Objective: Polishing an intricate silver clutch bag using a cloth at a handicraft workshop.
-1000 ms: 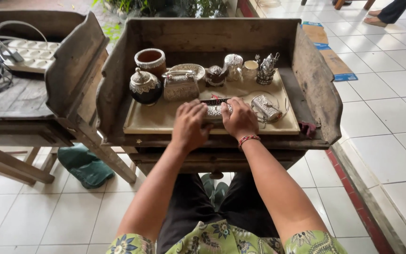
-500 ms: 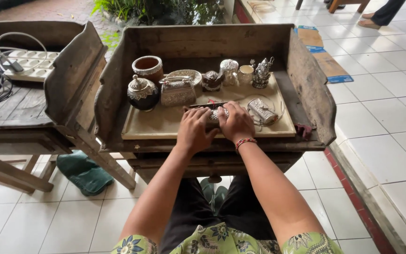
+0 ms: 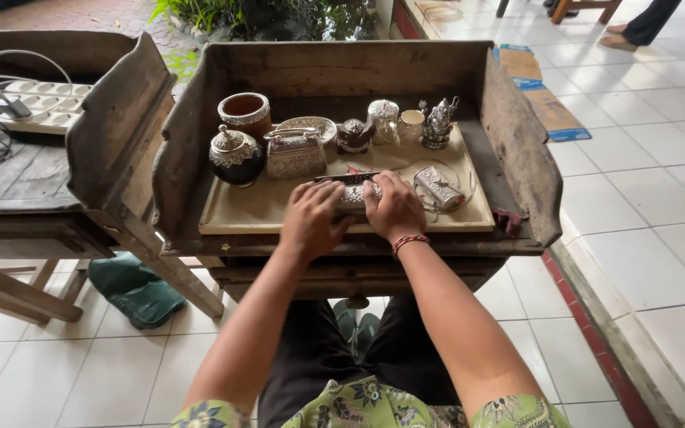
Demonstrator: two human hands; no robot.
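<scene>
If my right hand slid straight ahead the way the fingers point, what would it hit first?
Probably the small embossed silver piece under both hands' fingers; past it, the dark tool lying across the tray. Depth is uncertain.

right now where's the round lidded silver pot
In the head view the round lidded pot stands at the left end of the tray, just in front of the open brown bowl and left of the silver box with a handle.

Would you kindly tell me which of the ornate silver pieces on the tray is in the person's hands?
The small embossed silver box at the tray's front centre, gripped between the left hand and right hand; the others stand untouched.
</scene>
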